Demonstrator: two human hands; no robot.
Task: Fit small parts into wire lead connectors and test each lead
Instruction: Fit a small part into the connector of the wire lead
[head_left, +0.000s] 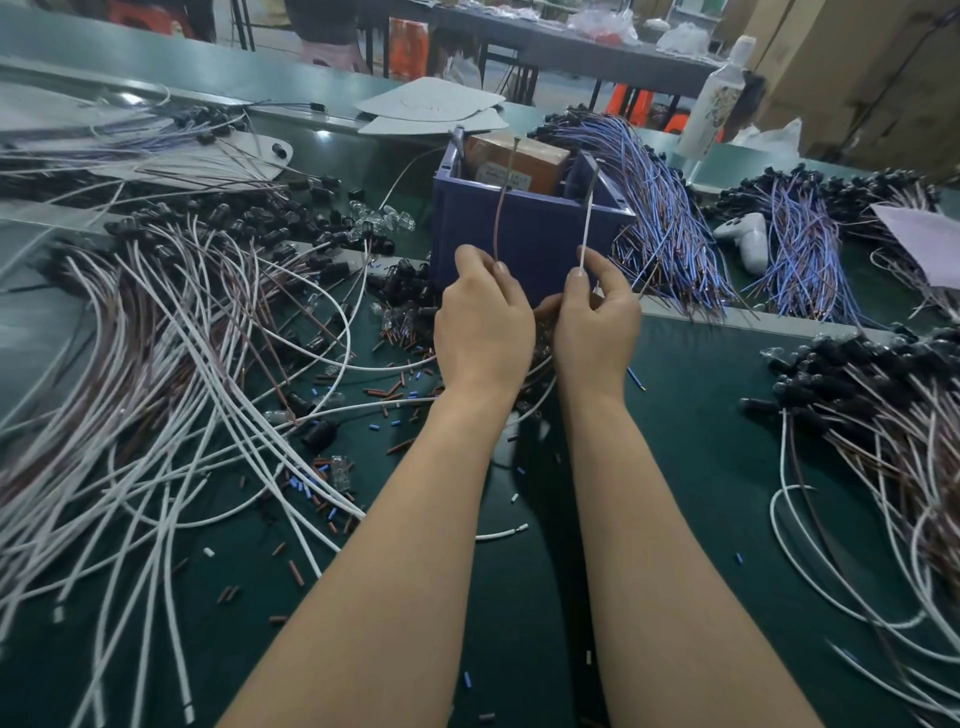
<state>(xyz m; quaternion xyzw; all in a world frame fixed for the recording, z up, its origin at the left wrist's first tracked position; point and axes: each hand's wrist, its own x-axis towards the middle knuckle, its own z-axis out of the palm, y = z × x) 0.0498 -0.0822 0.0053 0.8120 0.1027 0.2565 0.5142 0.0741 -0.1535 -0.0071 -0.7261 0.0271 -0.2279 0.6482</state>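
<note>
Grip: both hands are pinching one lead. The left hand (483, 317) is holding its brown wire (500, 208) between thumb and fingertip, and the right hand (595, 317) is holding its white wire (586, 228) the same way.
Lead position: the two wires are standing up, well apart, in front of the blue box (545, 239). The connector end is hidden between the palms.
Step in hand: this seems to be the test, with the wire tips reaching toward the brown block (514, 158) inside the box.
Doing it well: each tip probably needs its own contact point, so the wires should be kept apart. Firm pinches close to the tips would steady the springy wire.
Around: white and brown leads (156, 364) are sprawling at the left, beside clear bulbs (384, 218). Blue and violet leads (665, 218) are draping beside the box. Bundled leads (883, 415) are lying at the right.
In the way: the box's front wall is standing between the hands and the block. Cut sleeve scraps (395, 389) are littering the green mat (701, 441).
</note>
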